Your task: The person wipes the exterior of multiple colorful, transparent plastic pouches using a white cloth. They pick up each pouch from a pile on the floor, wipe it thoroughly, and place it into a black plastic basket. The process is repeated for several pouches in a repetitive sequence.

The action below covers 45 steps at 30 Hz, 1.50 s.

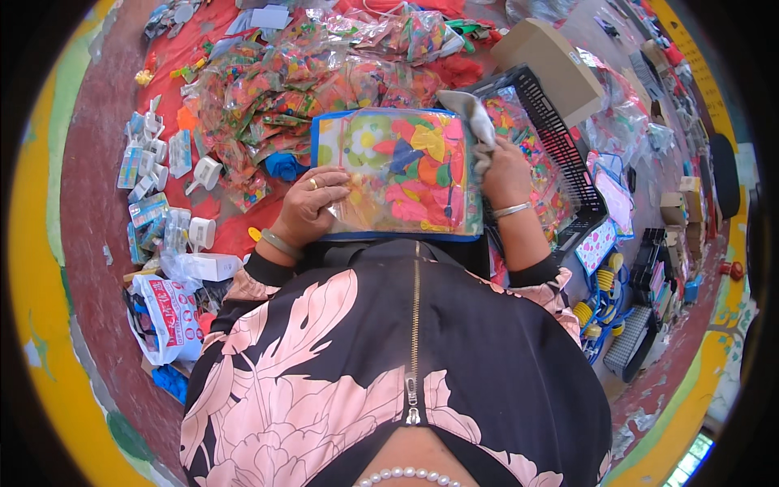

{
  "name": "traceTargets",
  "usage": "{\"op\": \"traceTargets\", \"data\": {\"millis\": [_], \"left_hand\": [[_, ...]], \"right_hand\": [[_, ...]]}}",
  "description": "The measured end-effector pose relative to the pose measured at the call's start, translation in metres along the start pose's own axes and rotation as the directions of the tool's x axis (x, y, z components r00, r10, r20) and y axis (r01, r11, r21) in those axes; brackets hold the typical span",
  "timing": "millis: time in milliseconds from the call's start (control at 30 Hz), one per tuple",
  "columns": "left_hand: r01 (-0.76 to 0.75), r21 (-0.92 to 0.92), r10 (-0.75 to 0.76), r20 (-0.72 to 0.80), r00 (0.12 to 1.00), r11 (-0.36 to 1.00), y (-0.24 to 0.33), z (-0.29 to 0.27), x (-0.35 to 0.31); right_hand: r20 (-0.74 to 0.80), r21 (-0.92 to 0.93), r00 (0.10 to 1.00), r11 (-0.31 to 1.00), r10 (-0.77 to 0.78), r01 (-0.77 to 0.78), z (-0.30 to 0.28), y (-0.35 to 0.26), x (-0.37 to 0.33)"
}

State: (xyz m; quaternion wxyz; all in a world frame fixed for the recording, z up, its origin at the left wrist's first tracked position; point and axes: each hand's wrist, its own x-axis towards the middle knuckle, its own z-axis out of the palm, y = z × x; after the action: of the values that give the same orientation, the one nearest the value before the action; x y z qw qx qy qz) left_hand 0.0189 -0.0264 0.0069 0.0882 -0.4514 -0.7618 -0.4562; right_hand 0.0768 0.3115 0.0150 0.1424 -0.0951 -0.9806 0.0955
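Observation:
A clear plastic bag of colourful balloons [426,166] lies on a flower-patterned, blue-edged board [320,144] in front of my body. My left hand [312,203], with a ring and a bangle, has its fingers bent over the bag's left side, gripping it there. At the right edge of the board, my right hand [507,174] is closed around a grey-white cloth [479,122]. Part of the cloth sticks up above the fingers. My right fingertips are partly hidden by the cloth.
Many clear packets [268,105] are heaped beyond the board on red sheeting. A black plastic crate [560,134] leans at the right, beside a cardboard box [548,69]. White plastic devices [150,154] and a printed carrier bag [166,321] lie left. Yellow-and-blue pumps [604,280] sit right.

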Motion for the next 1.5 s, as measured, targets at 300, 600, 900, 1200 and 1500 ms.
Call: {"op": "traceTargets", "data": {"millis": [300, 600, 900, 1200, 1500], "left_hand": [[-0.086, 0.022, 0.083, 0.103, 0.991, 0.996, 0.023, -0.023, 0.039], [-0.318, 0.153, 0.296, 0.146, 0.944, 0.936, 0.065, -0.024, 0.157], [-0.286, 0.175, 0.298, -0.047, 0.953, 0.942, 0.133, -0.015, 0.248], [0.129, -0.489, -0.123, 0.045, 0.991, 0.863, 0.108, 0.013, 0.275], [0.482, -0.731, -0.447, 0.268, 0.853, 0.483, 0.030, 0.056, 0.250]], "right_hand": [[-0.153, 0.381, 0.961, 0.911, 0.230, -0.157, -0.094, 0.054, -0.002], [0.177, 0.490, 0.978, 0.872, -0.109, 0.009, -0.135, -0.039, -0.018], [0.378, 0.773, 0.882, 0.620, -0.283, -0.133, -0.152, 0.033, -0.019], [0.076, 0.996, 0.983, 0.031, 0.166, -0.083, -0.085, 0.049, -0.040], [-0.104, 0.738, 0.857, 0.617, 0.505, -0.274, -0.159, 0.116, -0.010]]}}
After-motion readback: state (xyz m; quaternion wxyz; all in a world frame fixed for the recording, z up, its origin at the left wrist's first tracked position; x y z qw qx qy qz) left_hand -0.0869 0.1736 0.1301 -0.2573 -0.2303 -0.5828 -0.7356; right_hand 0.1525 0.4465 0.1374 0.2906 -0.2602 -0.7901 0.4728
